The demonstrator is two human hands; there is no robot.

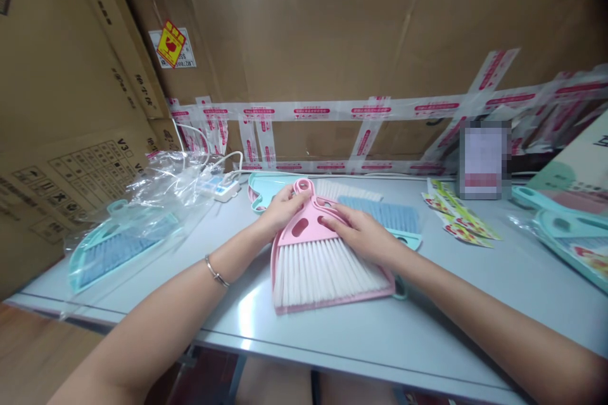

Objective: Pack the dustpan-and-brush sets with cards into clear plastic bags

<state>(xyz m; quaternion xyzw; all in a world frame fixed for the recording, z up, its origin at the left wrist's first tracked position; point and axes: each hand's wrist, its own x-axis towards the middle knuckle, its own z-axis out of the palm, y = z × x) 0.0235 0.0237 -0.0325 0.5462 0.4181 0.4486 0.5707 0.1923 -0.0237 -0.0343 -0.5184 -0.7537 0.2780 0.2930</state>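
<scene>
A pink hand brush (332, 269) with white bristles lies nested in a pink dustpan (327, 305) in the middle of the table. My left hand (284, 207) is closed round the handle end of the set, by its hanging loop. My right hand (363, 231) grips the right side of the brush and dustpan, its fingers partly hidden. Behind them lies a blue-bristled brush (396, 212), partly covered by my right hand. A turquoise dustpan (270, 185) and a second white-bristled brush (349, 190) sit behind the pink set.
At the left, a turquoise dustpan-and-brush set (126, 243) lies under clear plastic bags (166, 180). A white power strip (223, 188) stands near them. To the right are colourful packets (458, 215), a blurred-out phone (483, 161) and more turquoise sets (570, 224). Large cardboard boxes (308, 25) wall off the back.
</scene>
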